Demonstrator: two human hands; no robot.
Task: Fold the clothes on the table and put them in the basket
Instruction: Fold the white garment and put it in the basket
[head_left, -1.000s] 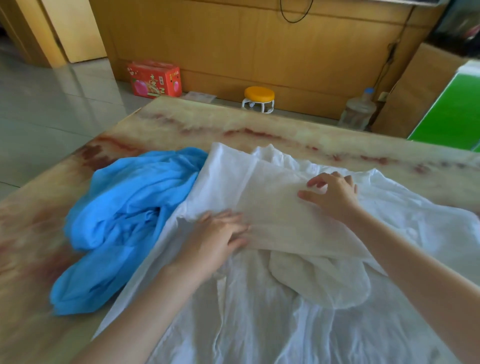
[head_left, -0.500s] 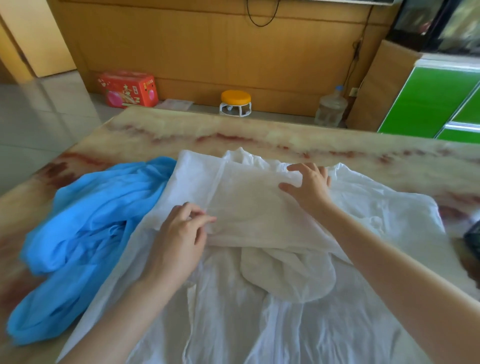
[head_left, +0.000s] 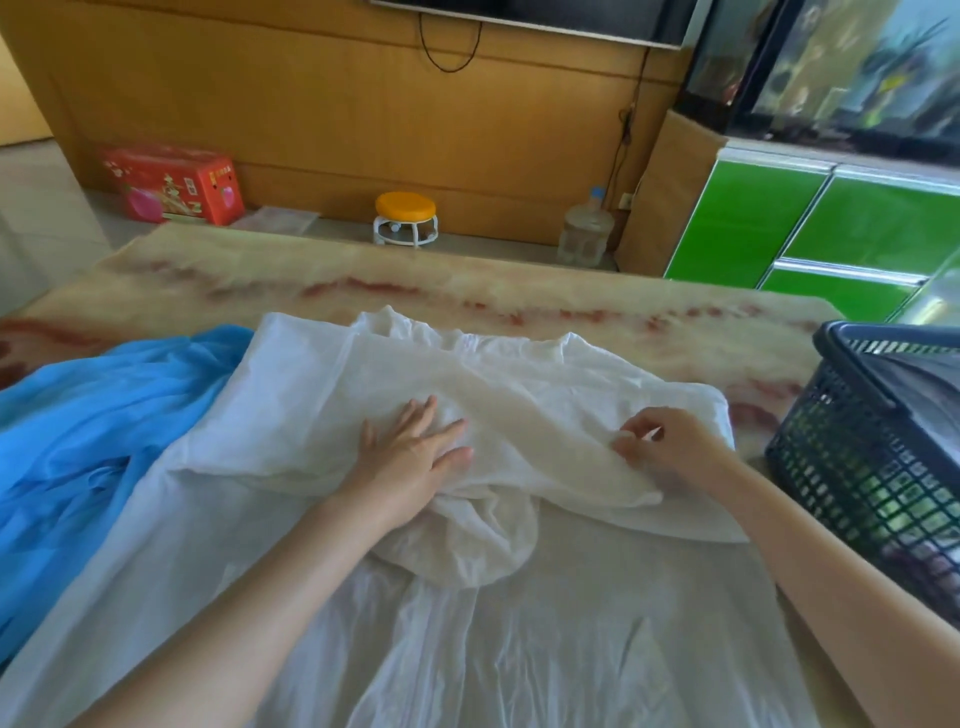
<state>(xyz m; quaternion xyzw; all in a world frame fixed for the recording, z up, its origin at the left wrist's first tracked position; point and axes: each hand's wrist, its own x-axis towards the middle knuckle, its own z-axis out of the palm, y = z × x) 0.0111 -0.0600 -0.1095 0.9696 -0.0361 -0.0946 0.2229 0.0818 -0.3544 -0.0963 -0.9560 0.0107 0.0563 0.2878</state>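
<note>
A thin white garment lies spread over the marble table, with its sleeves folded across the chest. My left hand rests flat on the folded sleeve near the middle, fingers straight. My right hand pinches the sleeve fabric at the garment's right side. A crumpled blue garment lies at the left, partly under the white one. A dark plastic basket stands at the table's right edge with some cloth inside.
Beyond the table's far edge, on the floor, stand a red box, a small orange-topped stool and a water jug. Green cabinets are at the right.
The view has swung right, which brings the basket into sight. My left hand has moved to the middle and now lies flat. My right hand has shifted to the right side and pinches the fabric.
</note>
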